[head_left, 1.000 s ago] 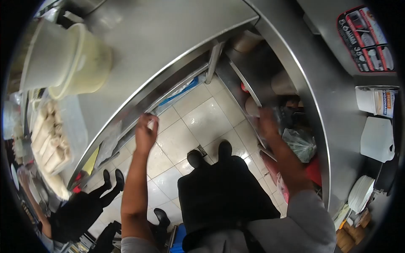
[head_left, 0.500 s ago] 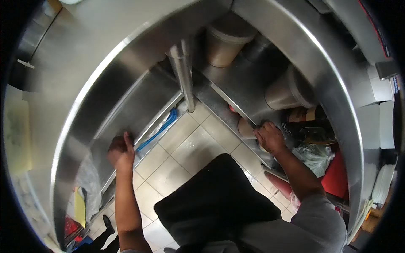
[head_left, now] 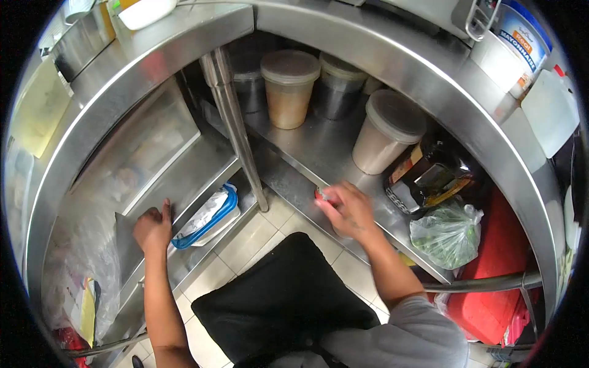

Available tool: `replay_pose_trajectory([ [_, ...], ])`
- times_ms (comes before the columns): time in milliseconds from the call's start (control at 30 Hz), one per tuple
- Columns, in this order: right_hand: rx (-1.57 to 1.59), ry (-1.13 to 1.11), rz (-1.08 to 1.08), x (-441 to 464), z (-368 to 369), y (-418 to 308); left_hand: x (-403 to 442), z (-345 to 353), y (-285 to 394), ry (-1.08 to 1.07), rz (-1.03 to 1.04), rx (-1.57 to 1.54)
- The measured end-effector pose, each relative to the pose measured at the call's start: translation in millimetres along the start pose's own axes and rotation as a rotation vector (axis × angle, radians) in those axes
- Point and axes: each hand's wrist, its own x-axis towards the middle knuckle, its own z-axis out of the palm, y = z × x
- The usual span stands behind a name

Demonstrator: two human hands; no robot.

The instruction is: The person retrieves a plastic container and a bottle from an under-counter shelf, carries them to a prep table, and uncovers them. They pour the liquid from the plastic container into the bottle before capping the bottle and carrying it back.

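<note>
My right hand (head_left: 348, 210) is at the front edge of the right middle shelf (head_left: 307, 147), its fingers bent near a small red object (head_left: 319, 194) on or above the lower level; whether it grips this is unclear. Against the left shelf (head_left: 202, 165) rests my left hand (head_left: 153, 229), fingers curled and thumb raised, with no object visible in it. Below that shelf, a blue-rimmed container (head_left: 211, 221) lies near my left hand. Lidded tubs (head_left: 291, 92), a dark bottle (head_left: 429, 178) and a knotted plastic bag of greens (head_left: 448, 236) stand on the right shelf.
A metal leg (head_left: 236, 116) stands at the corner between both shelves. The steel counter edge (head_left: 448, 80) curves overhead. Clear plastic bags (head_left: 92, 264) fill the lower left. Red containers (head_left: 491, 276) are at the right. A mayonnaise tub (head_left: 521, 43) sits on the counter.
The view has moved lower and closer to the under-counter shelves. My right hand has moved left along the shelf edge towards the red object. My left hand has moved slightly left and down.
</note>
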Motion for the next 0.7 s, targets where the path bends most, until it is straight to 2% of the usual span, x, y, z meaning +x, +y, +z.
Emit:
replay_pose_trajectory([
  [67, 0.35, 0.171, 0.012, 33, 16, -25, 5, 1, 4, -0.002, -0.019, 0.026],
  [133, 0.399, 0.254, -0.056, 78, 30, -28, 8, 7, 2, 0.018, -0.043, 0.055],
  [200, 0.347, 0.368, -0.018, 120, 44, -29, 5, 1, 3, 0.014, -0.062, 0.016],
  [300, 0.095, 0.479, 0.041, 166, 61, -29, 0, -1, 5, 0.019, -0.076, 0.009],
  [400, 0.226, 0.48, 0.047, 195, 76, -22, 4, 2, 8, 0.041, -0.075, -0.005],
  [700, 0.119, 0.538, 0.155, 226, 95, -6, 1, 4, 7, 0.059, -0.096, -0.019],
])
